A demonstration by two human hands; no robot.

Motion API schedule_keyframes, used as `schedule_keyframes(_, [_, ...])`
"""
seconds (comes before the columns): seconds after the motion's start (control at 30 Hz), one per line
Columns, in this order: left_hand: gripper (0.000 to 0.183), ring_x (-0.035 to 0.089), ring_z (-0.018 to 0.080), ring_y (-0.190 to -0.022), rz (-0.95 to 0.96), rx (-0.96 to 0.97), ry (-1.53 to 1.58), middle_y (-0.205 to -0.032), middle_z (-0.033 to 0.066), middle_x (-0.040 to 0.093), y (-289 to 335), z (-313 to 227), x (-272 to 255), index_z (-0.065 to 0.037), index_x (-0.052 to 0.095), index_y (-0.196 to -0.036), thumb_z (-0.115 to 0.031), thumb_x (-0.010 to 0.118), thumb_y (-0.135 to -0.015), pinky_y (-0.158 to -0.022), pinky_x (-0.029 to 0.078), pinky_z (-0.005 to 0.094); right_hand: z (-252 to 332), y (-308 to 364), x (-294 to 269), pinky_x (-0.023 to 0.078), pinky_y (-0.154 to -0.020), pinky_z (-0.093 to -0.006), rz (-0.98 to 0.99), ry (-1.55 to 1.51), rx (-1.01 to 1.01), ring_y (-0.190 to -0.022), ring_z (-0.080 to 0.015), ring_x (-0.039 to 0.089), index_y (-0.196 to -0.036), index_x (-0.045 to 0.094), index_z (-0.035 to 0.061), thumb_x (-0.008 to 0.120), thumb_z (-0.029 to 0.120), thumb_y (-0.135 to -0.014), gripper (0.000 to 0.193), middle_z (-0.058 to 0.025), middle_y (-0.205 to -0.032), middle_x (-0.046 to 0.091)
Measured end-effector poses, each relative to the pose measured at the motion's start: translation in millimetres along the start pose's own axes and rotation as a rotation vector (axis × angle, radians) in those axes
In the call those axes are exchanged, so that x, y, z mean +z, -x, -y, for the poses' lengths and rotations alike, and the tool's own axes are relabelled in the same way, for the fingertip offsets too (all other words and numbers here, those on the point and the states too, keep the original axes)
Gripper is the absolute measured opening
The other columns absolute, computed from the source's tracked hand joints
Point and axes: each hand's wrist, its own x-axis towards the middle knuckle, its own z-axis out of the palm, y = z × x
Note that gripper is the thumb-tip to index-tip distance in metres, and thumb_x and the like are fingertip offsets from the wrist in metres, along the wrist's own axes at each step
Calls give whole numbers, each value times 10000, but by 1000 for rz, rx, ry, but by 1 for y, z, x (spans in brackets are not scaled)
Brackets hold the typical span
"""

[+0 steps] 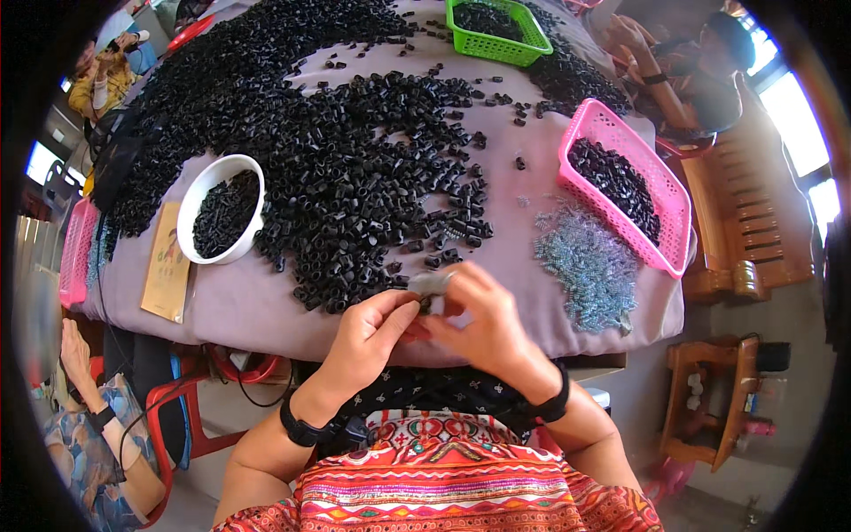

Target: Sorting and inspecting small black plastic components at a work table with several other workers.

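At the near edge of the cloth-covered table, my two hands meet. My left hand (370,330) is closed, its thumb and forefinger pinching a small dark piece (425,306) that is mostly hidden. My right hand (486,321) is against it with curled fingers, partly smeared by motion. A blurred grey-white thing (430,283) shows at the right fingertips; its kind is unclear. Just beyond lies a big heap of small black plastic sleeve-like parts (355,195). To the right is a pile of small silvery metal springs (585,270).
A white bowl (186,226) of black parts stands left, beside a tan printed packet (166,266). Pink baskets (678,217) and a green basket (501,50) sit along the table. Other people (700,80) are seated around it. A wooden bench (753,204) stands at right.
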Motion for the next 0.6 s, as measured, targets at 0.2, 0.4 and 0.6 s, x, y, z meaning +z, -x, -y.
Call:
schedule_keyframes(0.2, [253,641,98,-784,-226,154,-166,-893,73,699,6,-13,-27,6,639,-1160,-195,552,-1033,-711,515,234,-59,-35,-156,431,-569,-229,-641,301,11,-630,-67,551,-964,692,41,772,42,-805,178,2,-677,597])
schedule_keyframes(0.4, [184,655,125,-752,-366,212,-683,-860,48,670,16,-8,-39,-44,683,-1063,-132,706,-904,-697,520,261,-60,-26,-153,413,-581,-194,-682,160,147,-638,-17,501,-1034,710,27,732,34,-845,190,19,-719,599])
schedule_keyframes(0.6, [292,630,295,-888,-256,514,-1189,-976,95,605,4,-7,-31,-63,668,-1045,-65,764,-769,-778,527,386,-43,3,-52,464,-624,-225,-244,70,236,-675,-66,568,-990,699,14,701,25,-835,156,-35,-775,604])
